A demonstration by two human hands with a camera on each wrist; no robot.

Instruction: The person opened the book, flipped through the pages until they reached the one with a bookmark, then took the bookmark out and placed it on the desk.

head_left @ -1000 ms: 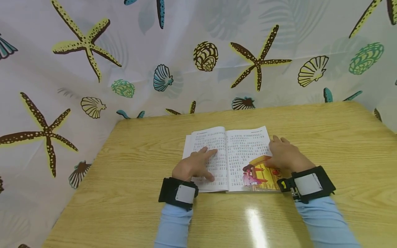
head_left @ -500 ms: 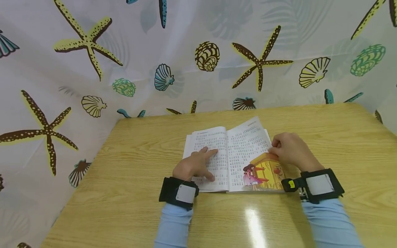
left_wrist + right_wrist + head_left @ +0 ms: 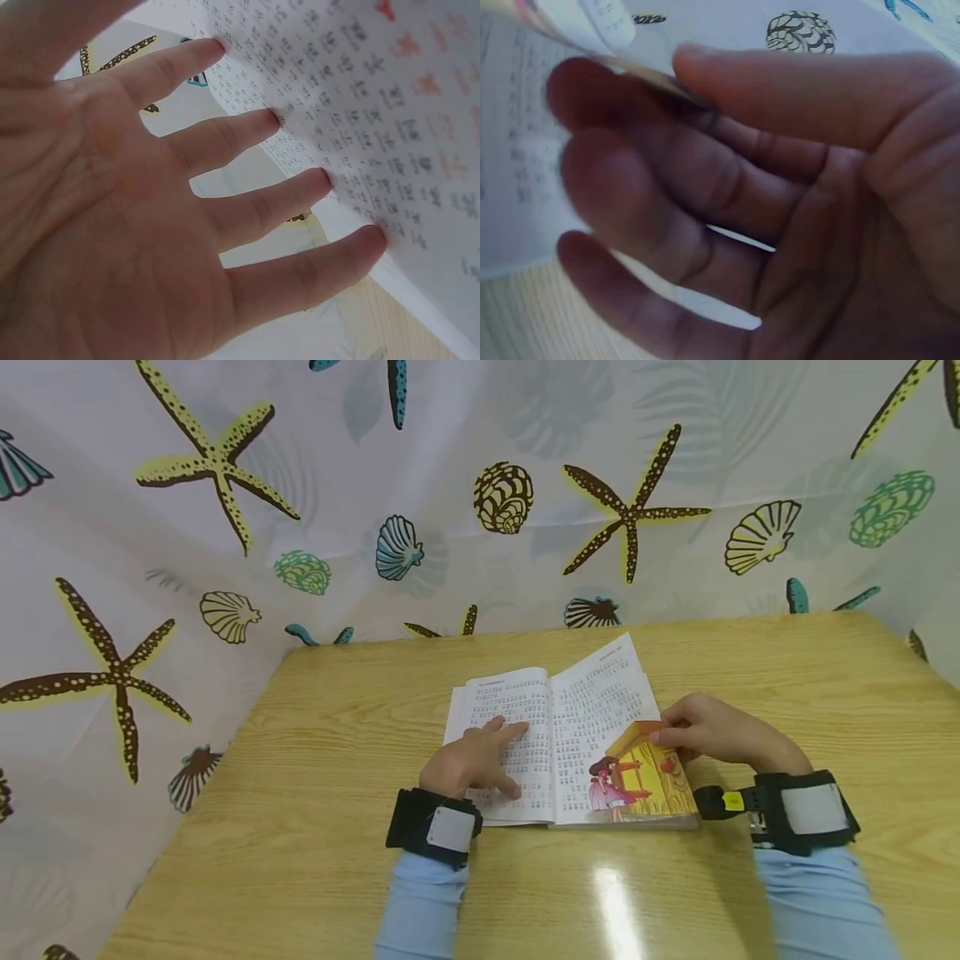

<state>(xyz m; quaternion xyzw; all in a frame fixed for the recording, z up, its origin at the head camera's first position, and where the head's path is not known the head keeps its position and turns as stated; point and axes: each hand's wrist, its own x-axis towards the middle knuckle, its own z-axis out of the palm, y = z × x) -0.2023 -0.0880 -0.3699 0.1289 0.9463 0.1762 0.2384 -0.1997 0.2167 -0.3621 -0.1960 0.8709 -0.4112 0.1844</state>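
An open book (image 3: 528, 760) with printed text lies on the wooden table. My left hand (image 3: 472, 760) rests on its left page with the fingers spread; in the left wrist view the fingertips (image 3: 367, 240) touch the printed paper. At the right edge my right hand (image 3: 712, 731) pinches the right-hand page (image 3: 600, 693) between thumb and fingers. That page is lifted, its upper corner standing above the leaves beneath. A coloured picture of a girl and a yellow wooden box fills its lower part. The right wrist view shows the page edge between thumb (image 3: 780, 90) and curled fingers.
The wooden table (image 3: 337, 735) extends around the book on all sides. Behind it hangs a pale cloth (image 3: 450, 435) printed with starfish and shells. Black straps with pale plates (image 3: 813, 810) sit on both wrists above blue sleeves.
My right hand has taken hold of the right page's edge and lifted it, its upper corner rising. The right wrist has swung outward to the right. My left hand stays in place.
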